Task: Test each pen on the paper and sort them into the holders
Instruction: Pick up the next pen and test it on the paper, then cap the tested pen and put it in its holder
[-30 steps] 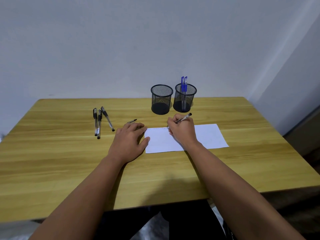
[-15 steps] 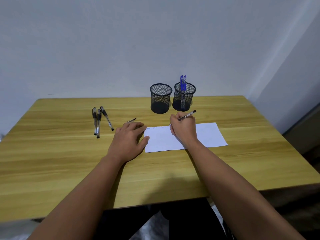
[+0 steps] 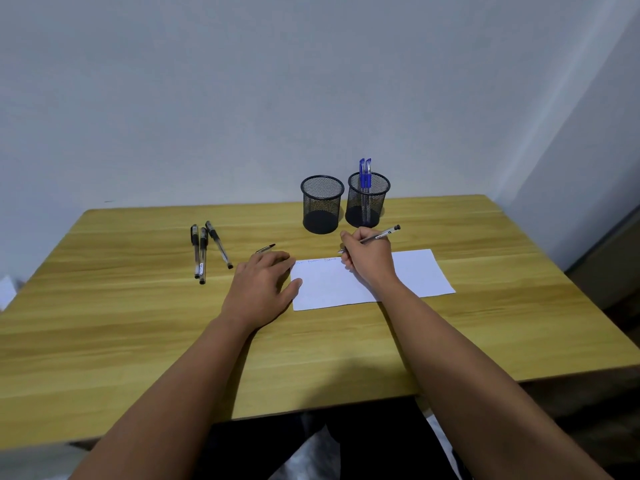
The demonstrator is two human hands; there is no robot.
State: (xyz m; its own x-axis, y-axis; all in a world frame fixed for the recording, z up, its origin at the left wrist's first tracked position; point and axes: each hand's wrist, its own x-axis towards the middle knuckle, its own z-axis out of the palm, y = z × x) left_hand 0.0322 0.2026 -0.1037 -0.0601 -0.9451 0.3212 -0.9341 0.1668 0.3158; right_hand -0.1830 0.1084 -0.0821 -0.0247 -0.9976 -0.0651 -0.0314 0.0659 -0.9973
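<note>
My right hand [image 3: 369,259] grips a black pen [image 3: 379,235] with its tip just above the top edge of the white paper [image 3: 419,273], which carries short scribbles near that edge. My left hand [image 3: 263,284] lies flat, fingers apart, at the paper's left edge. A pen cap [image 3: 266,248] lies just beyond its fingertips. Three black pens [image 3: 204,251] lie on the table to the left. Two black mesh holders stand at the back: the left holder [image 3: 322,204] looks empty, the right holder [image 3: 369,199] has two blue pens [image 3: 364,174].
The wooden table [image 3: 138,323] stands against a plain wall. Its right edge lies close to a side wall. A white scrap [image 3: 5,292] shows past the table's left edge.
My right hand with the pen has shifted a little to the right along the paper's top edge, and the pen has tilted lower. The left hand has stayed put.
</note>
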